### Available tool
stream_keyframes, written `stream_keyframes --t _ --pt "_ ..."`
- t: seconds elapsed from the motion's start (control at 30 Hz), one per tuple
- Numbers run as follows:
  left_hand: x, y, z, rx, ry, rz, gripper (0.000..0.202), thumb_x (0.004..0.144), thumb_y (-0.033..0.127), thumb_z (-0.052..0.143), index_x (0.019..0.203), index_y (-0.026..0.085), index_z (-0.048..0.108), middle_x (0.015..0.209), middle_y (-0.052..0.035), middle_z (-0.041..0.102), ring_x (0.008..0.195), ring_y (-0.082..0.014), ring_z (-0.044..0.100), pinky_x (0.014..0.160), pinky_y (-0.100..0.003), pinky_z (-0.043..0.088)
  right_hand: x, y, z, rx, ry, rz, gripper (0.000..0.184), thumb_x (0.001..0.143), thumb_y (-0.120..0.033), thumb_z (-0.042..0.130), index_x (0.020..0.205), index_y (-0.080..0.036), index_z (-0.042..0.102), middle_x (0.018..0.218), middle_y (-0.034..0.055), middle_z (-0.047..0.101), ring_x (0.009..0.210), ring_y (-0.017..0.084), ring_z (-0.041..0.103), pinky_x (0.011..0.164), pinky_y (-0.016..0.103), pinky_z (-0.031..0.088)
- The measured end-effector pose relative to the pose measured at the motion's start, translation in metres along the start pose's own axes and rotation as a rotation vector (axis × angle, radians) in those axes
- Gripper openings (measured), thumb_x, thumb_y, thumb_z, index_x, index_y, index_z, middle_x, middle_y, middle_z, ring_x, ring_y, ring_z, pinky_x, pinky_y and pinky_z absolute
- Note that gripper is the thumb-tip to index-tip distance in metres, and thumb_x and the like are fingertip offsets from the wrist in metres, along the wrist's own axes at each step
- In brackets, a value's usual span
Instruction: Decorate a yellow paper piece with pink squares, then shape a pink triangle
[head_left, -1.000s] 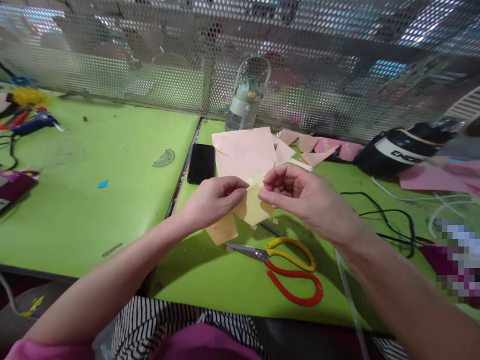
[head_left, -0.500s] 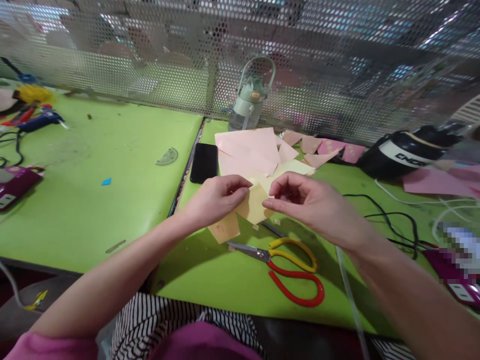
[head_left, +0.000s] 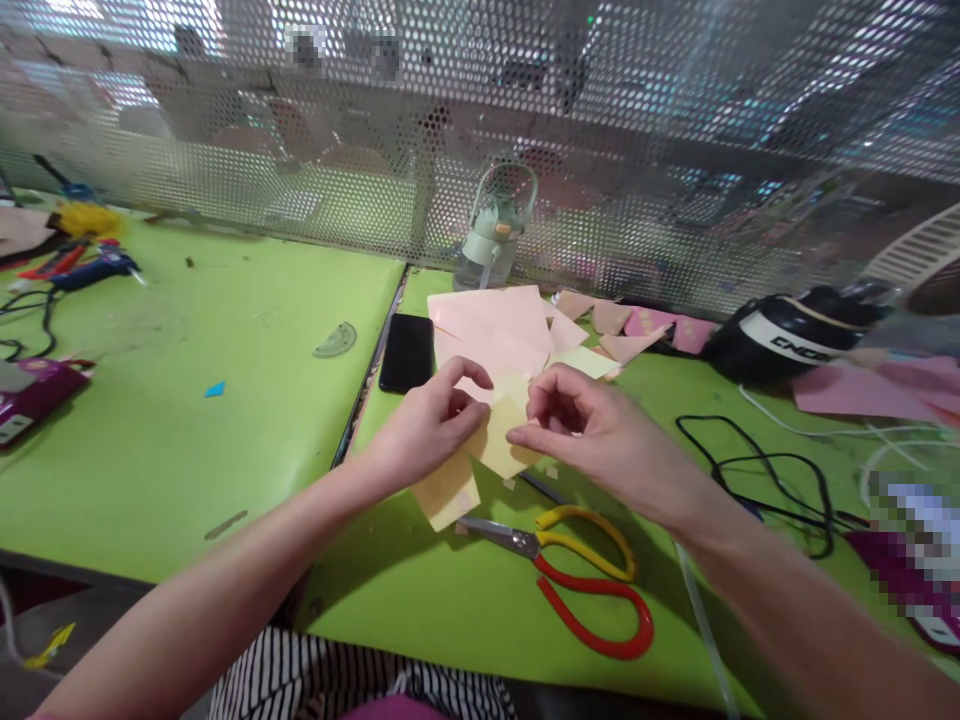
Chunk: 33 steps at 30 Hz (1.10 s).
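Over the green table, my right hand (head_left: 592,430) pinches the right edge of a pale yellow piece of paper (head_left: 504,445) between thumb and fingers. At the paper's left edge is my left hand (head_left: 427,425), its thumb and index finger apart with a gap between them; its other fingers are partly hidden. Below that hand a second yellow paper piece (head_left: 448,492) lies on the table. Scissors (head_left: 525,542) with one yellow and one red handle rest just in front, blades apart and pointing left. Pink paper sheets (head_left: 491,325) are spread behind my hands.
A black phone (head_left: 407,352) and a clear protractor (head_left: 335,340) lie to the left. A green-lidded bottle (head_left: 491,245) stands against the perforated metal screen (head_left: 337,150). On the right are a black bottle (head_left: 787,335) lying tilted and a looped black cable (head_left: 780,455).
The view has tilted up, so everything sits lower. My left thumb and index finger have parted from the paper's edge. My right hand still pinches it.
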<state>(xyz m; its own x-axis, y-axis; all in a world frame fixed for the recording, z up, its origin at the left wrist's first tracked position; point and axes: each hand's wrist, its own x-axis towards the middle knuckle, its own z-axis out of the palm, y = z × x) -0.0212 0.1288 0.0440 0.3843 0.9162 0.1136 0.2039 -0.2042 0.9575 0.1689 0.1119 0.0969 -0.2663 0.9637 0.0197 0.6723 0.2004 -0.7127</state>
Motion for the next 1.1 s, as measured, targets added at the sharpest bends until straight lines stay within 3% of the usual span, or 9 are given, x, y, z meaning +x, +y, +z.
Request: stream_keyframes --t 0.1,0.23,0.47,0.67,0.87,0.97,1.1 --pt "0.000 0.001 -0.001 0.065 0.028 0.054 0.012 0.087 0.017 0.049 0.093 0.020 0.059 0.066 0.0064 0.058 0.055 -0.0086 0.043 0.054 -0.022 0.033 -0.001 -0.006 0.005 -0.161 0.075 -0.026 0.027 0.075 -0.027 0.070 0.076 -0.024 0.043 0.063 -0.0066 0.053 0.055 0.011 0.049 0.052 0.026 0.037" --pt "-0.001 0.005 0.000 0.093 0.028 0.048 0.019 0.083 0.012 0.048 0.086 0.018 0.066 0.073 0.0026 0.065 0.059 -0.0093 0.049 0.055 -0.022 0.036 0.001 -0.011 0.011 -0.380 0.174 -0.141 0.029 0.076 -0.020 0.067 0.074 -0.025 0.039 0.060 -0.0067 0.054 0.050 0.012 0.050 0.048 0.026 0.032" --pt "0.000 0.000 0.004 -0.047 -0.015 0.052 0.012 0.082 0.025 0.062 0.086 0.016 0.069 0.079 -0.0018 0.072 0.066 -0.0124 0.059 0.064 -0.025 0.046 0.006 -0.010 0.017 -0.468 0.167 -0.191 0.033 0.075 -0.012 0.066 0.074 -0.026 0.035 0.059 -0.0079 0.052 0.045 0.011 0.047 0.045 0.025 0.029" --pt "0.000 0.001 0.003 -0.035 -0.016 0.083 0.012 0.084 0.026 0.061 0.083 0.016 0.068 0.076 -0.0011 0.070 0.063 -0.0111 0.057 0.062 -0.024 0.044 0.001 -0.012 0.017 -0.381 0.150 -0.143 0.028 0.076 -0.015 0.065 0.075 -0.025 0.039 0.061 -0.0068 0.054 0.051 0.012 0.052 0.047 0.025 0.033" --pt "-0.001 0.002 0.002 0.008 0.037 0.099 0.007 0.083 0.020 0.062 0.081 0.016 0.067 0.074 0.0003 0.070 0.065 -0.0103 0.059 0.061 -0.022 0.041 -0.004 -0.010 0.014 -0.152 0.102 -0.053 0.014 0.083 -0.032 0.060 0.084 -0.025 0.048 0.070 -0.0037 0.057 0.060 0.013 0.056 0.054 0.026 0.044" --pt "-0.001 0.002 0.002 0.032 0.030 0.099 0.007 0.084 0.021 0.062 0.082 0.016 0.067 0.074 0.0003 0.069 0.064 -0.0103 0.058 0.061 -0.023 0.041 -0.006 -0.006 0.013 -0.054 0.077 -0.037 0.012 0.085 -0.033 0.057 0.084 -0.024 0.049 0.073 -0.0025 0.057 0.063 0.013 0.056 0.056 0.026 0.046" --pt "0.000 0.001 0.004 -0.016 0.026 0.093 0.004 0.084 0.020 0.062 0.083 0.017 0.063 0.075 0.0007 0.067 0.064 -0.0098 0.056 0.060 -0.023 0.040 -0.007 -0.002 0.010 -0.056 0.159 -0.037 0.013 0.087 -0.033 0.057 0.083 -0.023 0.051 0.074 -0.0008 0.059 0.063 0.013 0.055 0.055 0.026 0.044"
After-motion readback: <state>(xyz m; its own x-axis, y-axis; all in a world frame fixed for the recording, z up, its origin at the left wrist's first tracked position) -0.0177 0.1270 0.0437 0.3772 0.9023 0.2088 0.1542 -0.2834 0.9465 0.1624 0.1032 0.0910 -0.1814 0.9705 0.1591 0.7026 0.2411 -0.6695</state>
